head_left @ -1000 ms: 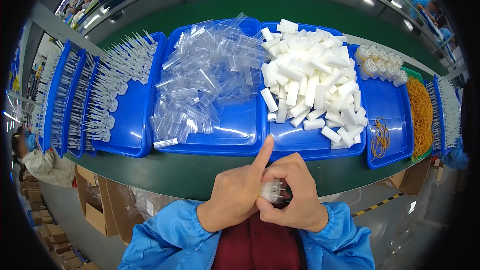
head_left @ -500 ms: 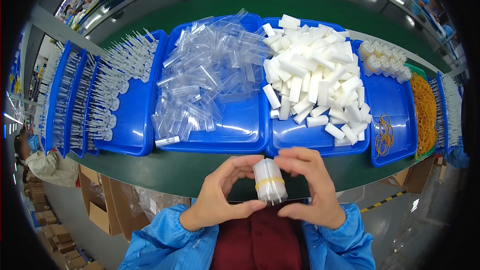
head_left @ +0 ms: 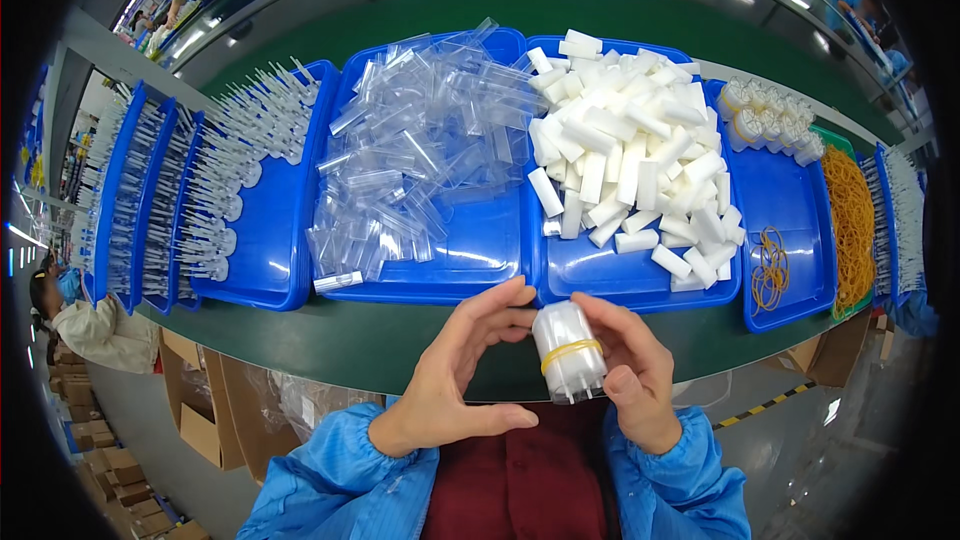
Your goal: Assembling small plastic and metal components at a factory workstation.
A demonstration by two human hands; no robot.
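I judge that the banding step is in hand: the yellow band [head_left: 572, 349] goes around the white bundle [head_left: 560, 325], which is held above the near edge of the bench [head_left: 340, 340]. The right hand [head_left: 645, 370] has it between thumb and fingers; the left hand [head_left: 440, 380] is spread wide, holding nothing. The next move calls, I think, for a steady grip, because the near wall of the blue tray [head_left: 615, 282] with white blocks [head_left: 620, 155] stands close.

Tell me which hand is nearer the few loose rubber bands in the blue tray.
Right. The right hand, holding the bundle, is left of and below the rubber bands in view; the left hand is farther left.
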